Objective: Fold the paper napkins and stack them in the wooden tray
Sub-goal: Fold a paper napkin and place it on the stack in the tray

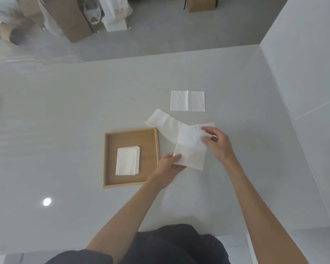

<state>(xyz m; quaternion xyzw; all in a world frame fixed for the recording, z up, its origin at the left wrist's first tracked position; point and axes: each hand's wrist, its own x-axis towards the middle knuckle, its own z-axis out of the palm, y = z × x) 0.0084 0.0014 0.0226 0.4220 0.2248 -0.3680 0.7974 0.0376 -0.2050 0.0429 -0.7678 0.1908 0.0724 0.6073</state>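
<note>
1. Two hands work one paper napkin (189,147), held just above the tabletop (65,121) near its middle, right of the wooden tray (156,149).
2. Left hand (170,165): fingers closed in a pinch on the napkin's near left corner, thumb on top.
3. Right hand (216,143): fingers curled, tips gripping the far right edge of the same sheet. Palm faces down; what the thumb does underneath cannot be told.
4. Held napkin looks partly folded, roughly rectangular, long axis running from the near edge of the tabletop toward the far edge, tilted slightly.
5. The tray lies directly left of the napkin, its right rim just beside the left hand. Inside, a stack of folded napkins (127,161) sits toward the near left, long axis also near-to-far.
6. Key relation: tray is leftward of the sheet and the left hand is the nearer one. The held napkin's axis already roughly matches the stack's, so a sideways carry with little turning should serve, once folding is judged finished.
7. Waiting: a second napkin (164,124) lies angled on the tabletop, its right end under the held sheet; a third napkin (187,101) lies flat and apart toward the far edge.
8. Task judged partway: some stacked, one in hand, two to go.
</note>
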